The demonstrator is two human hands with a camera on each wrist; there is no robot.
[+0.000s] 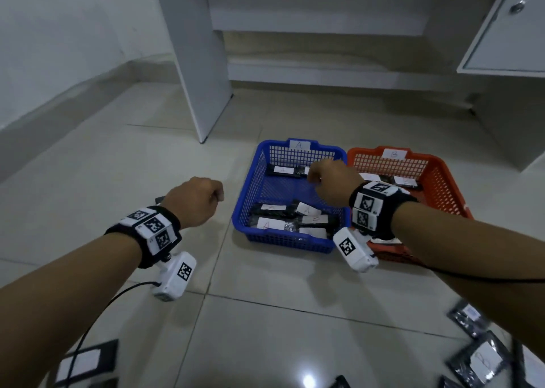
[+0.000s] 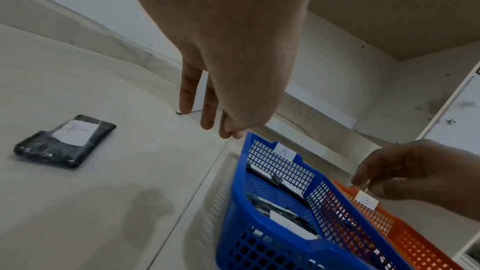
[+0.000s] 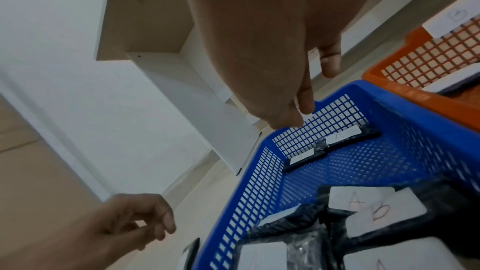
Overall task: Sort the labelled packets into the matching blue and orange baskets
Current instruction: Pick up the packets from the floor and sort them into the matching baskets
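The blue basket (image 1: 283,240), tagged A, holds several black packets with white labels (image 1: 272,224). One label near its front (image 3: 381,213) looks like a B. The orange basket (image 1: 442,187), tagged B, stands touching its right side with packets inside (image 1: 407,181). My right hand (image 1: 324,178) hovers over the blue basket's far right corner, fingers (image 3: 306,102) hanging loose and empty. My left hand (image 1: 206,199) hangs above the floor left of the blue basket, its fingers (image 2: 207,118) relaxed and empty. A packet marked A (image 2: 64,141) lies on the floor to its left.
More labelled packets lie on the tiled floor near me, at lower left (image 1: 85,364) and lower right (image 1: 483,361). A white desk panel (image 1: 200,63) stands behind the baskets, a white cabinet (image 1: 507,33) at the far right, a wall on the left.
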